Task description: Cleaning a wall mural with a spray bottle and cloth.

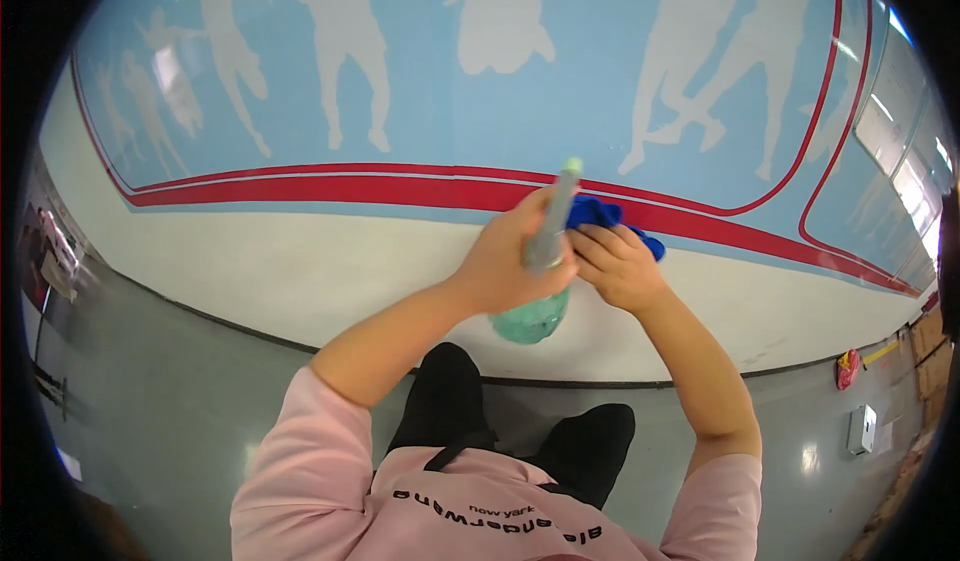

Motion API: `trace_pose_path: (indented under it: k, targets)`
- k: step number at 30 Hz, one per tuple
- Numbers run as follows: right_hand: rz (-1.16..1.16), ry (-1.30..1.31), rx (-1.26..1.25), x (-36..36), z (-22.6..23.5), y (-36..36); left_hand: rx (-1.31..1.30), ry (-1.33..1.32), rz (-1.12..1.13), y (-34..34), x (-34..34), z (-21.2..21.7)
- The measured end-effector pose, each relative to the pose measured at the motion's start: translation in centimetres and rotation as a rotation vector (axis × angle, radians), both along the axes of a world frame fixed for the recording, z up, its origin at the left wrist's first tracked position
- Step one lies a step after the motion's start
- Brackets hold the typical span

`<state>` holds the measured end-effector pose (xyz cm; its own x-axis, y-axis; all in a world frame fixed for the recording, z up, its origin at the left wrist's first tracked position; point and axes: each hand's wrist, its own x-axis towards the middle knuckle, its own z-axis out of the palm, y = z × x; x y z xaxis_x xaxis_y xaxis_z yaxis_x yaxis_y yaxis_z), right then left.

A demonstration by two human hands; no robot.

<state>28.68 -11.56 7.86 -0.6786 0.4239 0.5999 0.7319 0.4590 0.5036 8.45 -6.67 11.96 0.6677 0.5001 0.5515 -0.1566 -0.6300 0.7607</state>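
Note:
My left hand [510,251] is closed round the neck of a spray bottle [530,321]. The bottle has a grey spray head, a pale green nozzle tip and a see-through green body that shows below my hand. Just to the right, my right hand [620,264] grips a blue cloth [597,211], which bunches up above the fingers and sticks out past them on the right. Both hands are close together in front of the wall, near its red stripe. Whether the cloth touches the wall I cannot tell.
Ahead stands a wall with a light blue panel [420,111], pale jumping figures and a red border [350,189], white below. Grey floor [200,361] lies under me. To the right are a red and yellow bag [848,369], a white box [861,429] and cardboard boxes [930,346].

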Motion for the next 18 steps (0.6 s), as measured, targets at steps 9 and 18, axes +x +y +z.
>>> trace_pose_path:
  k: [9,18]
  targets:
    - [0.165,0.009,0.358,-4.6,11.3,11.3,-0.516,-0.166,0.032,-4.9,-13.2,-10.3]
    - [0.085,0.117,0.318,-7.9,7.2,11.9,-0.472,-0.270,0.072,-5.1,-16.3,-11.8]
